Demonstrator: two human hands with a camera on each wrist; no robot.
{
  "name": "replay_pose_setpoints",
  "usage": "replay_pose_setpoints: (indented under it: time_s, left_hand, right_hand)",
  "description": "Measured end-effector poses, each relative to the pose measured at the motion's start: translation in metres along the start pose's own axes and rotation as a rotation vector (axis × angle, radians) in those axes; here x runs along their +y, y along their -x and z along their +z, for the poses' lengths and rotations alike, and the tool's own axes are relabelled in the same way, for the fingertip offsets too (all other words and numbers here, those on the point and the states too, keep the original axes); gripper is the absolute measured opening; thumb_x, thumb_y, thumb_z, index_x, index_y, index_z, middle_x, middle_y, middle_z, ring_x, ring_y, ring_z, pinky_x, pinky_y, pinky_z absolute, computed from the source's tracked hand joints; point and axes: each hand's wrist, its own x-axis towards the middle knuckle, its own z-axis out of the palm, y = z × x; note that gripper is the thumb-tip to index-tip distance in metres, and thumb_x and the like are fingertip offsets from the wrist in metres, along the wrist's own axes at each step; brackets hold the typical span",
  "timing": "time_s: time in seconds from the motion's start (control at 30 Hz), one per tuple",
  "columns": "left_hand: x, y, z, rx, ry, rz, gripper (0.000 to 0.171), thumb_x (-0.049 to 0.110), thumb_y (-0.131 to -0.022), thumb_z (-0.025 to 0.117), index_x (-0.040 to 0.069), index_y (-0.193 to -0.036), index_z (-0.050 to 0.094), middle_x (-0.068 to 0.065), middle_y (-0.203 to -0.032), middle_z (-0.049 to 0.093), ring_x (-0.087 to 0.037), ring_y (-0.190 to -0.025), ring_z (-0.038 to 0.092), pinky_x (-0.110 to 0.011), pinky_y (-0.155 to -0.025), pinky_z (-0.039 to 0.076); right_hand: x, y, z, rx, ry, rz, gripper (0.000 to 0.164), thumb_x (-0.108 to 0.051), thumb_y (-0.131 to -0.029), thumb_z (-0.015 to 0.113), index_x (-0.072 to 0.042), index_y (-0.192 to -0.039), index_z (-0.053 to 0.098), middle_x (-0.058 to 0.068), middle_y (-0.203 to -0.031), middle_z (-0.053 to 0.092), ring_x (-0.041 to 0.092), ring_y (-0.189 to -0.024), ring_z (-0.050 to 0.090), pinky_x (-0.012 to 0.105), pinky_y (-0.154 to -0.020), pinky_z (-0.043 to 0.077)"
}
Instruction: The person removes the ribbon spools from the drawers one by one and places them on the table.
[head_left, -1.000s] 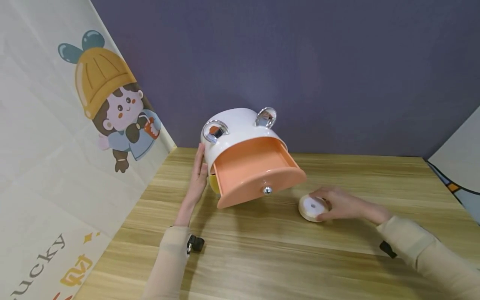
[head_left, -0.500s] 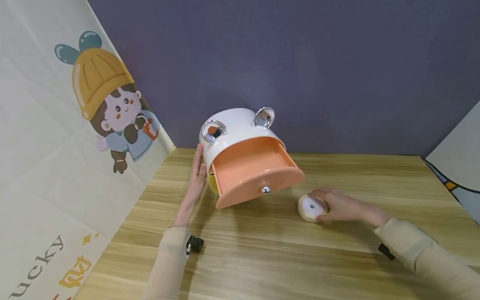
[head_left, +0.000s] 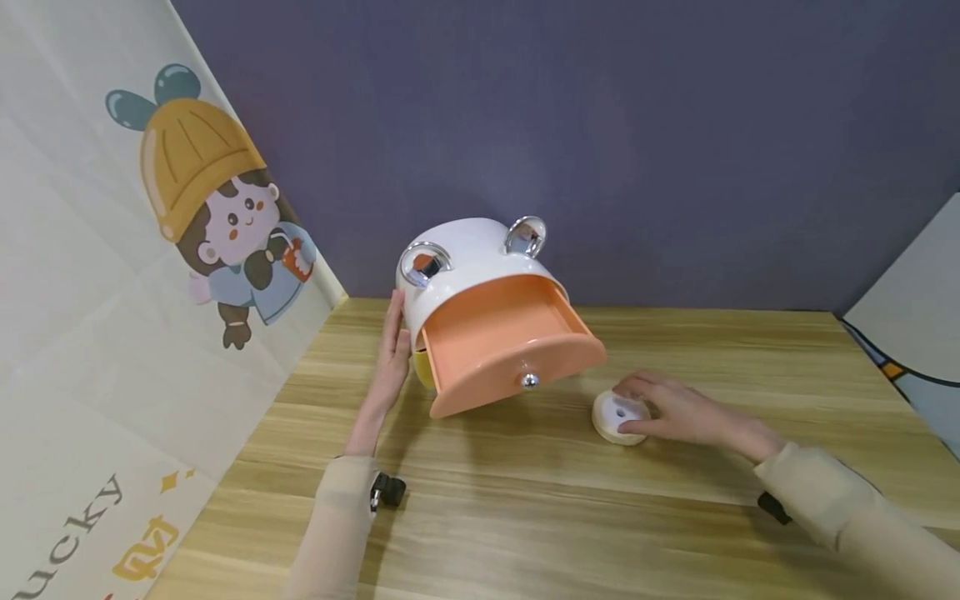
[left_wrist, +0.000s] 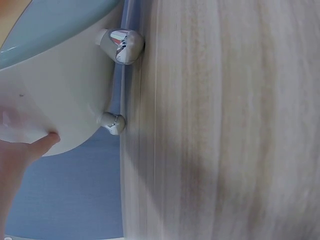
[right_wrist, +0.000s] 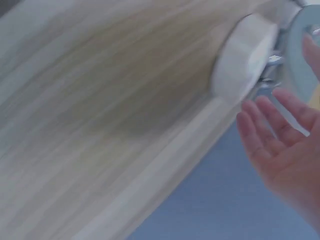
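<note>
A small white drawer box (head_left: 468,242) with two shiny chrome ears stands at the back of the table. Its orange drawer (head_left: 495,325) is pulled out and has a round chrome knob (head_left: 529,381). My left hand (head_left: 390,358) lies flat along the box's left side, fingers straight; in the left wrist view its thumb (left_wrist: 44,145) touches the white wall. To the right, a white round roll (head_left: 611,425) with a small centre hole lies flat on the table. My right hand (head_left: 671,410) is over the roll's right edge. The right wrist view shows its fingers (right_wrist: 262,132) spread and loose beside the roll.
The wooden table (head_left: 525,517) ends at a dark blue-grey wall (head_left: 675,150). On the left stands a white panel (head_left: 60,317) with a cartoon figure. A yellow part (head_left: 423,369) shows under the orange drawer. Chrome feet (left_wrist: 114,123) hold up the box.
The right hand's thumb has shifted from the roll's edge to over its top face. The left hand, box and drawer stay put; the head view has turned slightly.
</note>
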Motion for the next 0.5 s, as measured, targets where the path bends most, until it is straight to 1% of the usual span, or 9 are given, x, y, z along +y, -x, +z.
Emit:
replay_pose_setpoints:
  time_s: [0.07, 0.13, 0.2, 0.27, 0.3, 0.4, 0.43, 0.5]
  left_hand:
    - [0.000, 0.000, 0.000, 0.004, -0.003, 0.007, 0.063, 0.034, -0.108, 0.034, 0.006, -0.159, 0.011, -0.017, -0.168, 0.000, -0.034, -0.156, 0.003, -0.055, -0.128, 0.005]
    - [0.001, 0.001, -0.001, 0.008, -0.006, 0.013, 0.062, 0.032, -0.109, 0.033, 0.005, -0.159, 0.011, -0.017, -0.168, 0.001, -0.034, -0.156, 0.003, -0.055, -0.128, 0.006]
    - [0.001, 0.001, -0.001, 0.010, -0.010, 0.010, 0.061, 0.031, -0.109, 0.033, 0.005, -0.159, 0.011, -0.016, -0.168, 0.001, -0.033, -0.156, 0.003, -0.054, -0.128, 0.006]
    - [0.001, 0.001, -0.001, 0.007, -0.009, 0.001, 0.060, 0.031, -0.109, 0.033, 0.006, -0.159, 0.011, -0.015, -0.169, 0.000, -0.032, -0.156, 0.003, -0.054, -0.128, 0.006]
    - [0.000, 0.002, -0.001, 0.004, -0.009, -0.004, 0.060, 0.031, -0.109, 0.033, 0.007, -0.160, 0.011, -0.015, -0.169, 0.000, -0.032, -0.156, 0.003, -0.054, -0.128, 0.006]
    - [-0.001, 0.002, -0.001, -0.001, 0.002, -0.020, 0.060, 0.030, -0.109, 0.033, 0.008, -0.160, 0.010, -0.014, -0.169, -0.001, -0.031, -0.156, 0.004, -0.054, -0.128, 0.008]
    - [-0.001, 0.002, -0.001, -0.001, 0.005, -0.026, 0.060, 0.029, -0.109, 0.033, 0.009, -0.160, 0.010, -0.013, -0.169, -0.001, -0.030, -0.157, 0.004, -0.054, -0.128, 0.008]
    - [-0.001, 0.001, 0.000, 0.000, 0.014, -0.034, 0.059, 0.028, -0.109, 0.033, 0.010, -0.160, 0.010, -0.011, -0.169, -0.001, -0.029, -0.157, 0.004, -0.053, -0.128, 0.008]
  right_hand:
    - [-0.012, -0.001, -0.002, 0.016, -0.052, 0.005, 0.044, -0.040, -0.091, 0.071, -0.006, -0.118, 0.066, 0.007, -0.114, 0.068, 0.020, -0.097, 0.067, 0.033, -0.077, 0.059]
    - [-0.026, -0.003, -0.004, 0.030, -0.128, -0.008, 0.036, -0.036, -0.094, 0.068, -0.007, -0.116, 0.067, 0.005, -0.109, 0.069, 0.015, -0.093, 0.067, 0.029, -0.074, 0.060]
    - [-0.042, -0.006, -0.006, 0.029, -0.226, -0.020, 0.028, -0.031, -0.096, 0.066, -0.009, -0.114, 0.068, 0.002, -0.105, 0.070, 0.008, -0.091, 0.066, 0.025, -0.072, 0.060]
    - [-0.057, -0.008, -0.007, 0.033, -0.336, -0.048, 0.022, -0.023, -0.098, 0.064, -0.009, -0.113, 0.068, 0.003, -0.102, 0.072, 0.002, -0.089, 0.065, 0.023, -0.070, 0.060]
    - [-0.064, -0.010, -0.008, 0.021, -0.408, -0.051, 0.020, -0.020, -0.098, 0.063, -0.008, -0.114, 0.068, 0.005, -0.102, 0.072, 0.001, -0.088, 0.065, 0.024, -0.069, 0.060]
    - [-0.084, -0.014, -0.011, -0.046, -0.632, -0.012, 0.025, -0.017, -0.103, 0.054, 0.000, -0.118, 0.065, 0.013, -0.105, 0.072, 0.001, -0.088, 0.067, 0.026, -0.072, 0.061]
    - [-0.090, -0.016, -0.013, -0.075, -0.714, 0.017, 0.029, -0.018, -0.104, 0.051, 0.003, -0.120, 0.063, 0.016, -0.107, 0.071, 0.003, -0.090, 0.067, 0.027, -0.074, 0.062]
    - [-0.101, -0.019, -0.017, -0.131, -0.862, 0.083, 0.037, -0.022, -0.107, 0.045, 0.007, -0.125, 0.059, 0.017, -0.111, 0.070, 0.007, -0.092, 0.069, 0.029, -0.080, 0.062]
